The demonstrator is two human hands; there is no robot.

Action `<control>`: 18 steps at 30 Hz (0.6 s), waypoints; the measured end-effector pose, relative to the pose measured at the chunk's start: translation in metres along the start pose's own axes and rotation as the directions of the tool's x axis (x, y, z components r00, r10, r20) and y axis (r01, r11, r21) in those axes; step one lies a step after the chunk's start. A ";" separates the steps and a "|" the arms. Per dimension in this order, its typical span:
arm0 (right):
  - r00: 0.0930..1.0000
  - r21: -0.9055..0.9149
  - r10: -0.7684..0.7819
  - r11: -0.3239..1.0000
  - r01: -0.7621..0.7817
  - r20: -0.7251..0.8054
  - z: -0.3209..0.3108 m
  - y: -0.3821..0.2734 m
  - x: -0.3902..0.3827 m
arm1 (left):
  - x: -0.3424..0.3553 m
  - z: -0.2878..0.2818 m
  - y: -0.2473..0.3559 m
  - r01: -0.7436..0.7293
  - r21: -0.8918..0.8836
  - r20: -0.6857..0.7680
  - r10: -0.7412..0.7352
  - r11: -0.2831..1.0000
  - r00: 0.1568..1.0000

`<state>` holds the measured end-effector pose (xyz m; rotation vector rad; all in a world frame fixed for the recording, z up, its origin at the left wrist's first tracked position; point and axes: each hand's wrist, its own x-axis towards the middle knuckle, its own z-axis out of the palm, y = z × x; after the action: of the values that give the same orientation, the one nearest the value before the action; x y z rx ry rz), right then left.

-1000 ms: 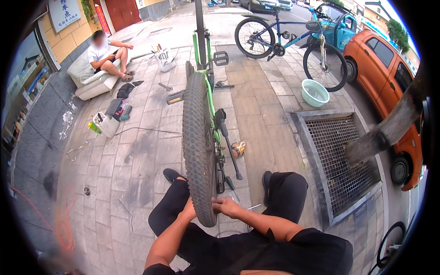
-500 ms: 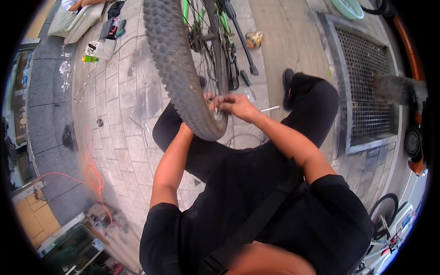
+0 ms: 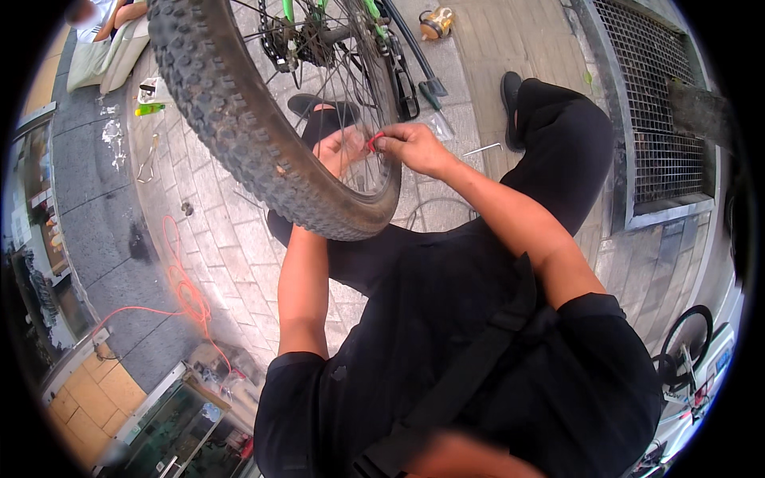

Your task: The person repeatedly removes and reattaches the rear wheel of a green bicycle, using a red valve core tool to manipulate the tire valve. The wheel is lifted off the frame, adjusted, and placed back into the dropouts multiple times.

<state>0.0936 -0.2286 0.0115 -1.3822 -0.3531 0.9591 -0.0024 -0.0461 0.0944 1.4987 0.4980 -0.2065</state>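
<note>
In front of me stands a bicycle wheel with a knobby black tyre and thin spokes. From the right side of the wheel, my right hand pinches a small red spoke wrench among the spokes near the rim. My left hand reaches round the tyre's left side and is seen partly through the spokes. Its fingers are bent close to the red wrench; what they grip is hidden. Above are the bicycle's green frame parts and its dark sprockets.
A hex key, a clear plastic bag and an amber bottle lie on the paving right of the wheel. Farther right is a metal grate. An orange cord coils at left. Another person sits far left.
My view has shifted, so the wheel looks larger and farther left. Both hands remain at the spokes by the rim, and the red wrench now shows in my right fingers.
</note>
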 end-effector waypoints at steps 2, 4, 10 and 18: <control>1.000 0.072 0.005 0.997 -0.005 -0.007 0.001 0.000 0.001 | 0.001 -0.002 -0.002 0.023 -0.039 -0.011 -0.023 0.999 1.000; 1.000 0.146 0.023 0.989 -0.020 -0.021 -0.002 -0.003 0.001 | 0.001 0.000 -0.004 0.030 -0.108 -0.039 -0.034 0.994 0.999; 0.967 0.199 0.171 0.958 -0.208 0.187 -0.011 -0.040 -0.026 | -0.001 -0.001 -0.006 -0.003 -0.102 -0.048 -0.002 0.995 0.999; 0.944 0.174 0.270 0.937 -0.304 0.191 0.009 -0.047 -0.031 | -0.005 0.004 -0.001 0.089 -0.163 -0.063 -0.100 0.983 0.993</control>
<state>0.0860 -0.2413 0.0666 -1.1906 -0.1710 1.3204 -0.0065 -0.0514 0.0956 1.3300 0.6292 -0.1838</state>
